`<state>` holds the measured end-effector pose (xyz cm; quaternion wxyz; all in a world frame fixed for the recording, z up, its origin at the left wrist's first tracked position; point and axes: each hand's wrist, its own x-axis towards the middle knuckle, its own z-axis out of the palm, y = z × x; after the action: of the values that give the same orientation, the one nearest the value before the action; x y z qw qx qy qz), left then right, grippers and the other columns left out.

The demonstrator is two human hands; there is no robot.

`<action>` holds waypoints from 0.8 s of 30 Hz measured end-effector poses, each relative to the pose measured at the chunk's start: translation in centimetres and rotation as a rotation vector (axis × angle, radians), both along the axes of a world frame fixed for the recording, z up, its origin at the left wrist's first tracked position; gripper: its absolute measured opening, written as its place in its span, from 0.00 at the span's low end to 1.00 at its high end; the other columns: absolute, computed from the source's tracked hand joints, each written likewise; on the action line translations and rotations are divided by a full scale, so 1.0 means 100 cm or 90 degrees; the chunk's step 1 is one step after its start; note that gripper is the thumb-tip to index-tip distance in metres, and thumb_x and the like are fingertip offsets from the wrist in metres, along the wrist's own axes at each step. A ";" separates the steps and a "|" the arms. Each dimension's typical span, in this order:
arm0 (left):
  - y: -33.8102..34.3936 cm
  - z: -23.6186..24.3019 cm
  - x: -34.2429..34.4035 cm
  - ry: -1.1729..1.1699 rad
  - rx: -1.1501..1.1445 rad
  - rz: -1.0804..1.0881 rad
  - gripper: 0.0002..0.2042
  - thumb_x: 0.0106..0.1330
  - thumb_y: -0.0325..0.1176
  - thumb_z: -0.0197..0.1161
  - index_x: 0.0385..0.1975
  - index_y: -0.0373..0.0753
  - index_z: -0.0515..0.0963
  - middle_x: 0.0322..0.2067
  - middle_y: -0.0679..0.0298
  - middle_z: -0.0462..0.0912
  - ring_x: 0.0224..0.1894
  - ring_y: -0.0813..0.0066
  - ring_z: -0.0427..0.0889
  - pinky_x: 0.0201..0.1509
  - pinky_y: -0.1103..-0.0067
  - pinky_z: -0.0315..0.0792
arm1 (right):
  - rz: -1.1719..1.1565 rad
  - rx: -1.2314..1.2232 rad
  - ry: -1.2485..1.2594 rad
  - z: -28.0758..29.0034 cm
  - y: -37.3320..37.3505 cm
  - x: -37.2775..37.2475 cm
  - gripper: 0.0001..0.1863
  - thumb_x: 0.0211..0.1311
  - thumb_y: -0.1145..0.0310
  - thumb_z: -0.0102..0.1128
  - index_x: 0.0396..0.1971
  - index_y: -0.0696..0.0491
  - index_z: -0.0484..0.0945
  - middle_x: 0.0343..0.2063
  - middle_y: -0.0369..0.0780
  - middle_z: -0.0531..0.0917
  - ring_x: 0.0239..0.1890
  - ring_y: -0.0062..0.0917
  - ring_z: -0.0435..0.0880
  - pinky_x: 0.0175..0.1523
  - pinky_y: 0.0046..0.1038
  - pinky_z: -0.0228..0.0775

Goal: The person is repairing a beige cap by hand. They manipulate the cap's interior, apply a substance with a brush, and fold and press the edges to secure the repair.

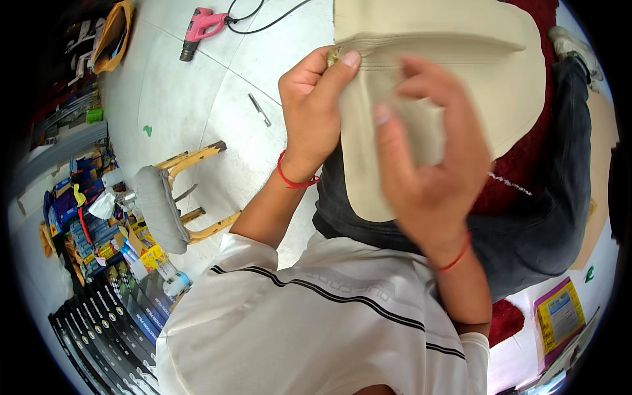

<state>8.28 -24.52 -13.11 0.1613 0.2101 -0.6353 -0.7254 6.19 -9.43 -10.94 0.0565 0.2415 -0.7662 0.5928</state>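
Note:
A beige leather-like cover (487,92) with a stitched seam and a raised fold lies over my lap. My left hand (315,99) is closed on its left edge near the seam, thumb on top. A small yellowish, rough-looking patch shows beside that thumb; I cannot tell what it is. Over the middle of the cover is my right hand (441,148), blurred by motion. Its thumb and fingers are curved and apart, with nothing visible between them.
A pink heat gun (203,27) with a black cord and a silver pen-like stick (259,110) lie on the tiled floor. Left stands a grey-padded wooden stool (161,207), near stacked boxes (99,329). Dark red cloth (507,164) lies under the cover.

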 end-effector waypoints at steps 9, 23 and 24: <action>0.001 -0.003 -0.001 0.004 0.040 -0.012 0.13 0.73 0.31 0.62 0.45 0.25 0.83 0.35 0.63 0.88 0.34 0.84 0.81 0.39 0.84 0.75 | 0.114 0.097 0.372 -0.023 -0.005 -0.098 0.21 0.48 0.76 0.76 0.46 0.53 0.86 0.54 0.45 0.84 0.58 0.40 0.80 0.63 0.37 0.72; 0.004 -0.016 -0.003 0.052 0.069 -0.011 0.13 0.76 0.32 0.60 0.47 0.26 0.82 0.35 0.64 0.88 0.35 0.86 0.81 0.40 0.84 0.75 | 0.101 0.145 0.243 -0.017 -0.010 -0.093 0.18 0.43 0.76 0.74 0.39 0.55 0.82 0.52 0.46 0.83 0.58 0.42 0.77 0.65 0.40 0.66; 0.004 -0.017 -0.004 0.058 0.079 -0.013 0.13 0.76 0.32 0.60 0.47 0.26 0.82 0.35 0.64 0.88 0.35 0.86 0.81 0.40 0.84 0.75 | 0.100 0.156 0.245 -0.017 -0.009 -0.095 0.19 0.43 0.76 0.74 0.39 0.55 0.82 0.52 0.46 0.83 0.58 0.42 0.77 0.65 0.40 0.66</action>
<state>7.91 -24.08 -14.81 0.1694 0.1799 -0.5833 -0.7738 -3.32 -10.34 -12.67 0.1251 0.4140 -0.7864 0.4411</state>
